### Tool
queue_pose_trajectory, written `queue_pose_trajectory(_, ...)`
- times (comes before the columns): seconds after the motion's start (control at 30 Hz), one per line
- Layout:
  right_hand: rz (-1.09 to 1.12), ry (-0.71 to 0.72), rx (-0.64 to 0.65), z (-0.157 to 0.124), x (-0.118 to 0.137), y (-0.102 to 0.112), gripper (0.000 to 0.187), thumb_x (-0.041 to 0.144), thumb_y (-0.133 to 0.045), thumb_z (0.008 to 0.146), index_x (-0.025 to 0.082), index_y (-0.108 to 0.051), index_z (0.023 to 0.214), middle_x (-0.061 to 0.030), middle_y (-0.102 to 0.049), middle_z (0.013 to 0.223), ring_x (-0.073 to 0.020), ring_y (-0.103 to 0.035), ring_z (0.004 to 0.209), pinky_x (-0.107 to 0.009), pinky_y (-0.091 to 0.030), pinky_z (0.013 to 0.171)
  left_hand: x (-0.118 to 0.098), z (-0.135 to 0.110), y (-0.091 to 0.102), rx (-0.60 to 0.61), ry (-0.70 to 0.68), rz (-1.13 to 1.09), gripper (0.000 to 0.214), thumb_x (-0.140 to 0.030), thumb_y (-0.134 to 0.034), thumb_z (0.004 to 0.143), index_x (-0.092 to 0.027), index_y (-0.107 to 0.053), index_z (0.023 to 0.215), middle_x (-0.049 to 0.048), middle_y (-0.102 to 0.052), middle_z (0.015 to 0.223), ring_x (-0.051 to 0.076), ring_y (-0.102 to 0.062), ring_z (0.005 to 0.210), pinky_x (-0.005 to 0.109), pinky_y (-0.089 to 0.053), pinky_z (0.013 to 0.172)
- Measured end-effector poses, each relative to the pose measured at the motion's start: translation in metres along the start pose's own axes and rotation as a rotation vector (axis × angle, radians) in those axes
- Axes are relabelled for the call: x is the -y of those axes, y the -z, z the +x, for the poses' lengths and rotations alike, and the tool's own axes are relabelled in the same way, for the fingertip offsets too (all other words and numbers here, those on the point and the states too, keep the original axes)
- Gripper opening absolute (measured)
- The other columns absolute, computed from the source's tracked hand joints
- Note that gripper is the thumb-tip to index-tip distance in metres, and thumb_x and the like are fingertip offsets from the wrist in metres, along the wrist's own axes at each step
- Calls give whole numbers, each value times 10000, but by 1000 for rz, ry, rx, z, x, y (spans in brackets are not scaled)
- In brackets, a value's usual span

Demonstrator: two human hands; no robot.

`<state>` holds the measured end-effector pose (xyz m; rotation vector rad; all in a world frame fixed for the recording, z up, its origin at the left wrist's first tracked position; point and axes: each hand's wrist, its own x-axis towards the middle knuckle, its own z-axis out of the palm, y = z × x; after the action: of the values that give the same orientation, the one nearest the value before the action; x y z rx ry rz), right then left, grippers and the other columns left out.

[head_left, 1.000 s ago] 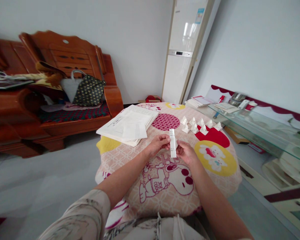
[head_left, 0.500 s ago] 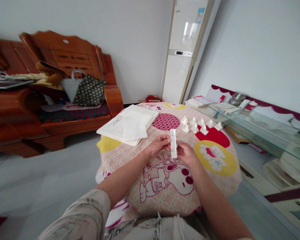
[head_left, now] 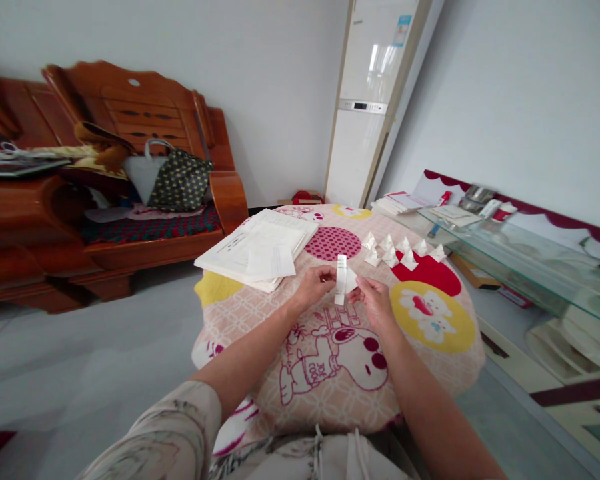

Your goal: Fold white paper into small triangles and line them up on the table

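A narrow strip of folded white paper (head_left: 341,283) with faint print is held between my two hands above the table. My left hand (head_left: 318,285) pinches its left side. With thumb and fingers closed, my right hand (head_left: 374,297) grips a pale flap that sticks out to the right of the strip. Several small folded paper pyramids (head_left: 390,257) stand in two rows beyond my right hand. To the left of my left hand lies a pile of printed sheets (head_left: 230,252), with a smaller blank-looking piece of paper (head_left: 271,261) on top.
The round table wears a patterned cloth (head_left: 265,333). At right, a glass-topped cabinet (head_left: 530,257) carries papers, a metal bowl (head_left: 480,193) and cups. A wooden sofa (head_left: 130,100) with bags stands at left, and a tall white air conditioner (head_left: 363,87) in the corner.
The paper strip has shifted slightly left and up. My right hand has drawn a little to the right, and a pale flap now shows between the strip and its fingers.
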<state>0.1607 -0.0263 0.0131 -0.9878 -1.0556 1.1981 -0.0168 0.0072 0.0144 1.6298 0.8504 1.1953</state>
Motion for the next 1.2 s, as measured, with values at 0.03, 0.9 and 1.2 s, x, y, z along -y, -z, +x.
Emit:
queue_pose_trajectory(0.03, -9, 18, -10, 0, 0, 0, 373, 528, -816, 665, 171, -710, 687, -39, -686, 570, -190, -643, 512, -298, -534, 477, -2, -1, 0, 11, 10, 8, 113, -207, -676, 734, -119, -689, 805, 6, -652, 734, 97, -549, 641, 211, -414, 589)
queue_pose_trajectory(0.9, -193, 125, 216, -3, 8, 7, 227, 297, -670, 801, 179, -748, 979, -30, -723, 739, -135, -597, 559, -235, -406, 457, -17, -9, 3, 288, 161, -214, 397, -513, -720, 797, -132, -615, 754, -14, -551, 614, 83, -478, 541, 212, -365, 527)
queue_pose_trajectory(1.2, -155, -92, 363, -9, 16, 9, 327, 484, -735, 764, 173, -656, 702, -24, -661, 529, -137, -554, 408, -236, -413, 397, -19, -11, 3, 279, 228, -301, 379, -477, -764, 739, -149, -581, 692, -23, -548, 585, 79, -483, 516, 213, -373, 523)
